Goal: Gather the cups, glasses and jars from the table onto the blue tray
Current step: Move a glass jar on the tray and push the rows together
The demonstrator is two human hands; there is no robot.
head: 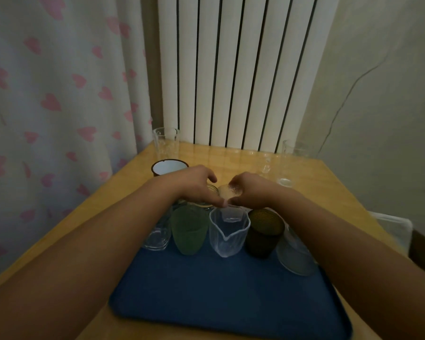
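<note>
The blue tray (206, 290) lies on the near part of the wooden table (88, 217). Along the tray's far edge stand a clear square glass (157, 238), a green glass (189, 234), a clear spouted jug (228, 235), a dark amber glass (264, 235) and a frosted glass (296, 256). Just behind this row my left hand (196, 186) curls over the top of a glass jar (211, 191). My right hand (254, 192) grips a small clear speckled glass (227, 192). The two hands almost touch. The bases of both held items are hidden.
Farther back on the table stand a white enamel cup with a dark rim (168, 166), a tall clear glass (166, 143) at the back left, another tall clear glass (294, 149) at the back right and a small clear glass (286, 182). A radiator and a curtain stand behind the table.
</note>
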